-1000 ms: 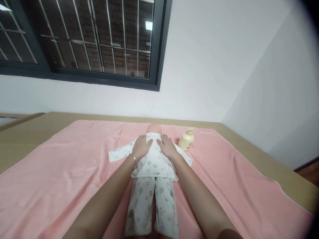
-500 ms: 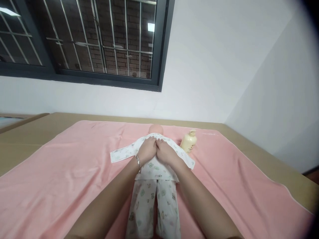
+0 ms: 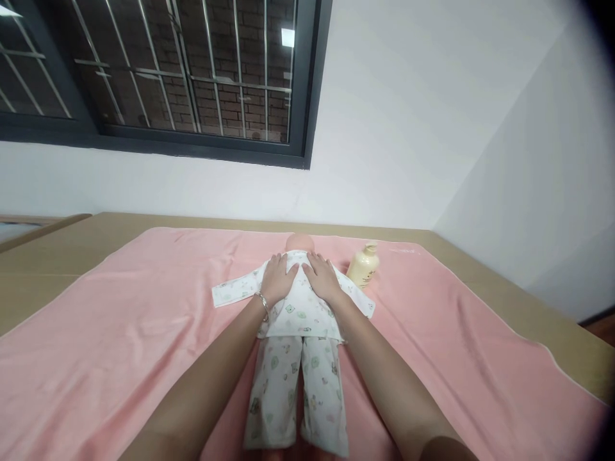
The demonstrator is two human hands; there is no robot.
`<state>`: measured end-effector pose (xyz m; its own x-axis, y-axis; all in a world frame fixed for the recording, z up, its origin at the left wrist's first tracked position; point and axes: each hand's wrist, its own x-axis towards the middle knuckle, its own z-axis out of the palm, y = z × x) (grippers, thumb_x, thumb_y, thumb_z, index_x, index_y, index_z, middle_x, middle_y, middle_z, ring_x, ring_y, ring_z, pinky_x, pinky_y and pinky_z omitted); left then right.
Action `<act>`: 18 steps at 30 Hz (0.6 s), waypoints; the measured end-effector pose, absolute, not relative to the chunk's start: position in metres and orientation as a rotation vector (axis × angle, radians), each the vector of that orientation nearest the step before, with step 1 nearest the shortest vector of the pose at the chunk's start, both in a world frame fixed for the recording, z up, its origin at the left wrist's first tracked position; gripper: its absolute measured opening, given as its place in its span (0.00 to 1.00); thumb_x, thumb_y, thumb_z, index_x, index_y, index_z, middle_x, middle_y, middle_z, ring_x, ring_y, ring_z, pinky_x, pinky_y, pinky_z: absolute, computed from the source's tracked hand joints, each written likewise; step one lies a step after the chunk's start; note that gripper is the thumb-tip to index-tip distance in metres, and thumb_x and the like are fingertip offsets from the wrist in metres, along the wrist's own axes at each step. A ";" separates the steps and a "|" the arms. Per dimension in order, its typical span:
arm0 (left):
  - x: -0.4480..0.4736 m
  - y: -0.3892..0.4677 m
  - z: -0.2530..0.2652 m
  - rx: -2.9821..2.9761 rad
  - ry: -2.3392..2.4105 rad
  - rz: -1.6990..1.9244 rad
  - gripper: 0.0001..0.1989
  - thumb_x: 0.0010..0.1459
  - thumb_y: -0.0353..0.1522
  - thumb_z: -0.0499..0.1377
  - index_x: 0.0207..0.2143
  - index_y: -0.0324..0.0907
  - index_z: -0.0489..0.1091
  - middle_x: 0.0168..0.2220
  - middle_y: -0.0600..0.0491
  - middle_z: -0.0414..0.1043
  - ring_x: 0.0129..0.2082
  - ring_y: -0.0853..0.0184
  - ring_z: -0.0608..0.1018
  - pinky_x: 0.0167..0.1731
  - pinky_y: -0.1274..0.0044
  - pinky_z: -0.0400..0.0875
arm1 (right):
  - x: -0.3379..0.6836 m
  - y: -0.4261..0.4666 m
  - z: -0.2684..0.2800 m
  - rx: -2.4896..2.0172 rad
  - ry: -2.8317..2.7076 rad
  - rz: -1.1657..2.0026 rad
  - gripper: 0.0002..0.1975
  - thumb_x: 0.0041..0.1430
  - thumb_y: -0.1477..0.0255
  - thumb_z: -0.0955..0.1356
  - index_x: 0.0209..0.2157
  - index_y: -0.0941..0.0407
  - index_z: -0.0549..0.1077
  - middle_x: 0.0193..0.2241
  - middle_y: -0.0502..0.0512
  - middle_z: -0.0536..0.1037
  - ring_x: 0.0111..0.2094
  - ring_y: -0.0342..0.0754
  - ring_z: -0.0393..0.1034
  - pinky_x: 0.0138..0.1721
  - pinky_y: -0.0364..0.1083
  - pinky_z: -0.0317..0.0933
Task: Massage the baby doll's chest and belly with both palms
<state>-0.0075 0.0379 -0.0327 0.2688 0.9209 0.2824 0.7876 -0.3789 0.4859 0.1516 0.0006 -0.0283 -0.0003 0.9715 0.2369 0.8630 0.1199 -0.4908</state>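
A baby doll (image 3: 300,242) lies stretched out, its bare head at the far end. It wears a white printed top (image 3: 298,314) with the sleeves spread to both sides, and matching trousers (image 3: 275,390). My left hand (image 3: 277,279) rests flat on the left of the upper top, fingers extended, a silver bracelet (image 3: 262,302) at its wrist. On the right of the upper top lies my right hand (image 3: 323,276), also flat with its fingers stretched out. Between the two thumbs a strip of printed cloth shows. Neither hand grasps anything.
A pale yellow pump bottle (image 3: 363,265) stands just beyond the doll's right-hand sleeve. Under everything spreads a pink sheet (image 3: 144,333) with folds, laid over a tan surface (image 3: 62,269). White walls and a barred window (image 3: 202,77) rise behind.
Both hands have parted from the middle of the chest and slid outward to either side. Their curled fingers have straightened and lie flat. The camera view has shifted slightly.
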 end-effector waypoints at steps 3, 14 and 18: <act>-0.008 0.037 -0.033 2.288 1.578 0.772 0.30 0.67 0.46 0.43 0.63 0.36 0.57 0.68 0.40 0.54 0.69 0.53 0.54 0.66 0.63 0.46 | 0.151 0.000 -0.027 -1.782 -1.883 0.293 0.31 0.71 0.57 0.51 0.68 0.58 0.54 0.69 0.58 0.51 0.70 0.53 0.39 0.68 0.55 0.29; -0.008 0.033 -0.027 2.283 1.576 0.742 0.31 0.67 0.45 0.44 0.63 0.34 0.57 0.67 0.38 0.54 0.69 0.52 0.55 0.65 0.65 0.48 | 0.150 -0.002 -0.025 -1.781 -1.885 0.289 0.31 0.70 0.57 0.51 0.67 0.60 0.55 0.69 0.62 0.51 0.70 0.52 0.41 0.68 0.54 0.30; -0.008 0.034 -0.027 2.291 1.564 0.734 0.32 0.67 0.45 0.44 0.63 0.31 0.58 0.67 0.36 0.55 0.68 0.50 0.56 0.65 0.64 0.49 | 0.149 -0.002 -0.025 -1.772 -1.889 0.297 0.32 0.70 0.57 0.51 0.67 0.60 0.55 0.68 0.63 0.53 0.70 0.52 0.41 0.68 0.55 0.30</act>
<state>-0.0077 0.0338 -0.0274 0.2882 0.9232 0.2542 0.7859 -0.3797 0.4881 0.1493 -0.0021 -0.0249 -0.0011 0.9744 0.2248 0.8585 0.1162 -0.4995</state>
